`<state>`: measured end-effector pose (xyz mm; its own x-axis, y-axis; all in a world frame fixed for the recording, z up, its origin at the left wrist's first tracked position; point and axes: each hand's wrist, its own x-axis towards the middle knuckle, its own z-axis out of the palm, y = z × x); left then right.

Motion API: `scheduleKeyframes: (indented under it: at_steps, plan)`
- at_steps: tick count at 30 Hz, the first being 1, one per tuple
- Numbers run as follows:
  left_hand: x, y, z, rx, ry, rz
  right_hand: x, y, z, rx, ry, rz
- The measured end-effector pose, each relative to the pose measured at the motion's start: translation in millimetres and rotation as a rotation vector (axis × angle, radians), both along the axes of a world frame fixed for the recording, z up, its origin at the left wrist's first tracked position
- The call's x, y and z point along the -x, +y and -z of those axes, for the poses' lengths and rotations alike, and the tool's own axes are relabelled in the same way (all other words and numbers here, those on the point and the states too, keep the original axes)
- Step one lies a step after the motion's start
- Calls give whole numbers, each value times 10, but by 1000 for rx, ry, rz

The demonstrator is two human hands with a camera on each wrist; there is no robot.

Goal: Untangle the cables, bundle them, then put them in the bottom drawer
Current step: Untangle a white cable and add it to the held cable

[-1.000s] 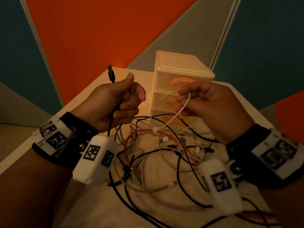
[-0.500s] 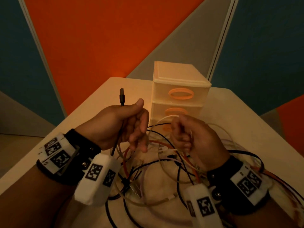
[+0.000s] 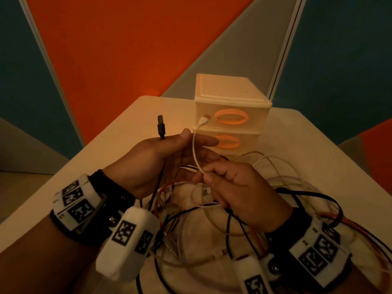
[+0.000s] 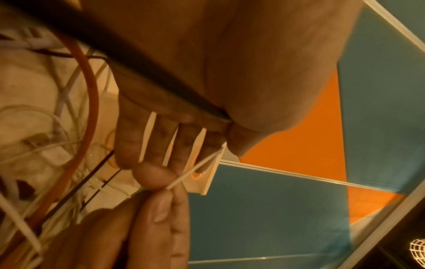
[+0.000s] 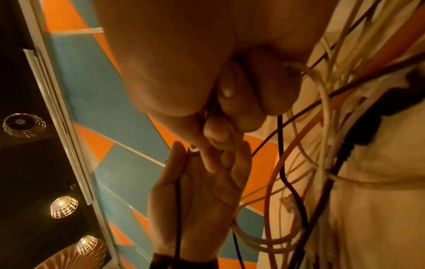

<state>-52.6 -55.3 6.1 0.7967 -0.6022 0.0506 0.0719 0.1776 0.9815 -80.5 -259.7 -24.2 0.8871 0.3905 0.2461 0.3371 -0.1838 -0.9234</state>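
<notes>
left hand (image 3: 161, 164) in front of the three-drawer organizer (image 3: 230, 115), thumb pinning a black USB cable (image 3: 160, 128), fingers out flat, right hand (image 3: 237, 189) pinching a white cable (image 3: 196, 153), cable tangle (image 3: 191, 240) on the table (image 3: 118, 132) below both

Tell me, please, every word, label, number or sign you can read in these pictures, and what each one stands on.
No readable words, brands or numbers.
Square black-and-white marker patterns, not text: on the left wristband, the left wrist camera housing, the right wristband and the right wrist camera housing.
Tiny marks beside the wristband patterns: too small to read.
The drawer unit bears no lettering.
</notes>
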Motion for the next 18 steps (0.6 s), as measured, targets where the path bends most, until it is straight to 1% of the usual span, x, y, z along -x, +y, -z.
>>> scheduleKeyframes:
  at_steps: [3,7,10,12,14,16,18]
  plan:
    - [33,-18,-21,16,-29,-29,32,31,20,75,-37,-53]
    - [113,-54,-73,64,1,-2,41,91,43,86,-87,-56]
    - [106,-78,-86,104,6,-80,36,95,23,78,-126,-59]
    - [69,-81,-103,207,38,-180,38,71,8,46,-119,-44]
    - [34,-47,-139,394,84,-259,9,-4,-8,38,-94,22]
    - [23,2,-184,582,105,-287,-45,-98,-47,61,-112,114]
    - [38,32,-212,712,112,-283,-100,-173,-93,96,-150,171]
